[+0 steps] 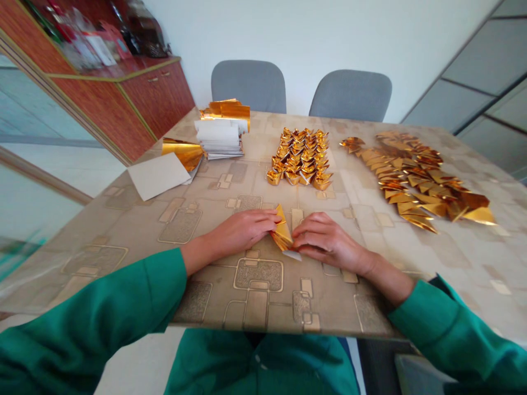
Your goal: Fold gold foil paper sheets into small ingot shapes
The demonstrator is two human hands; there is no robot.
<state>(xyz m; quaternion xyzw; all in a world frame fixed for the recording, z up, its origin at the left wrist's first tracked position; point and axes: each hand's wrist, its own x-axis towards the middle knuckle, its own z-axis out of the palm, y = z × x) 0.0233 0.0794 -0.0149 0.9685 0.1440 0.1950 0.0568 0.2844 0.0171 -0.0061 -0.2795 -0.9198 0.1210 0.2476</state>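
Observation:
Between my two hands is a small piece of folded gold foil paper (282,232), held just above or on the table, with a bit of its white underside showing at the lower end. My left hand (254,227) grips its left side, fingers pressed together near the upper edge. At the lower right end, my right hand (323,241) pinches the paper with bent fingers. Beyond them stand rows of finished gold paper ingots (300,156). Farther right lie overlapping lines of flat, pointed gold foil folds (420,181).
The table has a patterned cover (259,274). At the back left are a stack of white-backed sheets (220,140), gold foil sheets (228,109) and a loose white sheet (158,175). Two grey chairs (249,85) stand behind the table; a wooden cabinet (152,93) is at the left.

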